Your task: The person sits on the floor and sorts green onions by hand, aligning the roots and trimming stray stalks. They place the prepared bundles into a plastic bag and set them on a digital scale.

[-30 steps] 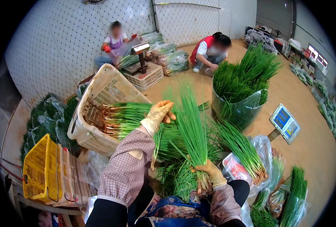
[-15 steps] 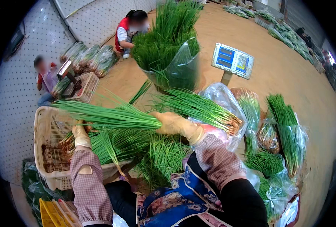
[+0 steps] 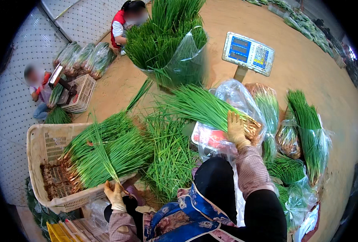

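My left hand (image 3: 115,195) is closed at the root end of a few loose green onions (image 3: 106,159), whose leaves slant up across the near rim of the beige plastic crate (image 3: 60,206). A thick pile of green onions (image 3: 110,149) lies in that crate, roots to the left and leaves over its right side. My right hand (image 3: 237,131) rests with outstretched fingers on the root-end part of a green onion bunch (image 3: 203,105). That bunch lies on clear plastic over the scale's platform (image 3: 207,137), beneath a display (image 3: 248,53).
Loose green leaves (image 3: 169,155) are heaped between crate and scale. A large bag of upright greens (image 3: 179,60) stands beyond. Bagged green onions (image 3: 308,133) lie at the right. Two people sit at the far left, near another scale (image 3: 57,76) and crate (image 3: 82,90).
My right hand has let go of the bunch it held over the crate and moved right onto the bunch on the scale. My left hand has come nearer, to the loose stalks at the rim.
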Action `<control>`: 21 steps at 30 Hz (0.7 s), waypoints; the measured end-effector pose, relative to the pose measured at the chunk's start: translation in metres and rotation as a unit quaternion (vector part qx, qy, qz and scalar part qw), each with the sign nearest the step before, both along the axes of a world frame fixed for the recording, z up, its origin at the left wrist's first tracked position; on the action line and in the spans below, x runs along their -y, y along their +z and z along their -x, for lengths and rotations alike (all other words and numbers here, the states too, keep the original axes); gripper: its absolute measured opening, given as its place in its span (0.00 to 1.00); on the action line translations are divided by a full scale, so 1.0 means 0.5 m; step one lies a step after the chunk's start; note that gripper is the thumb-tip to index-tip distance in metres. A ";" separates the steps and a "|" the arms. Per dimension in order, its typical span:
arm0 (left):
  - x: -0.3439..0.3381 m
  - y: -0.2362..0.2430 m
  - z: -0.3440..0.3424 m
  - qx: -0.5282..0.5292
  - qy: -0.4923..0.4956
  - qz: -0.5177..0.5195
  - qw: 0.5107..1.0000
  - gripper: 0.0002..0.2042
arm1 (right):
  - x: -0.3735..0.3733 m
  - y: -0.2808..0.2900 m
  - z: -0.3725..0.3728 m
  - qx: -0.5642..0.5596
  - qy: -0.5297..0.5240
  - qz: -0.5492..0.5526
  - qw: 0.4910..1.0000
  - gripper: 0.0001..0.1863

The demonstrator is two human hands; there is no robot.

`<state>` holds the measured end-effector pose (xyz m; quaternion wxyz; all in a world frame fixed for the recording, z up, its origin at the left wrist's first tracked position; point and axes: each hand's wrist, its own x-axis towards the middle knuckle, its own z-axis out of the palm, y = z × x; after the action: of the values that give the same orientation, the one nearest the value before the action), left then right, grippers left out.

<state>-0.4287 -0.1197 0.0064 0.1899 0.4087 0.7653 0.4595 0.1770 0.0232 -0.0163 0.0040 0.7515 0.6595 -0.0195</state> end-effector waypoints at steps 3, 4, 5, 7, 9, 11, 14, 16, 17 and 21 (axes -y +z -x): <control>-0.039 0.042 -0.098 0.130 0.030 0.127 0.983 0.39 | -0.018 0.009 -0.026 -0.015 -0.040 0.083 0.996 0.62; -0.040 0.029 -0.081 0.122 0.042 0.152 0.980 0.39 | -0.027 0.036 -0.012 -0.039 -0.042 0.109 0.992 0.59; -0.051 0.004 -0.059 0.117 0.050 0.174 0.976 0.39 | -0.033 0.058 0.003 -0.037 -0.040 0.101 0.993 0.58; -0.044 -0.115 0.047 0.117 0.025 0.111 0.987 0.29 | -0.042 0.089 0.038 -0.035 -0.033 0.086 0.995 0.56; -0.075 -0.059 -0.027 0.221 0.013 0.126 0.967 0.22 | -0.028 0.108 0.056 -0.039 -0.013 0.021 0.999 0.49; -0.088 -0.031 -0.052 0.371 0.011 0.068 0.926 0.14 | -0.022 0.117 0.090 -0.063 0.054 -0.034 0.996 0.45; -0.092 0.053 -0.106 0.396 0.002 0.052 0.917 0.12 | 0.006 0.184 0.158 -0.233 0.169 -0.050 0.956 0.34; -0.040 0.084 -0.123 0.404 -0.039 0.034 0.913 0.12 | 0.035 0.255 0.265 -0.330 0.250 0.031 0.910 0.33; -0.014 0.074 -0.127 0.410 -0.056 0.004 0.910 0.13 | 0.066 0.294 0.326 -0.378 0.280 0.070 0.880 0.32; 0.079 0.096 -0.217 0.469 -0.087 -0.048 0.878 0.13 | 0.146 0.285 0.526 -0.502 0.288 0.304 0.756 0.34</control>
<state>-0.3201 -0.1590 0.0543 0.5456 0.2189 0.5254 0.6151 -0.0860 -0.0498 0.1262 -0.0940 0.3674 0.7114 -0.5916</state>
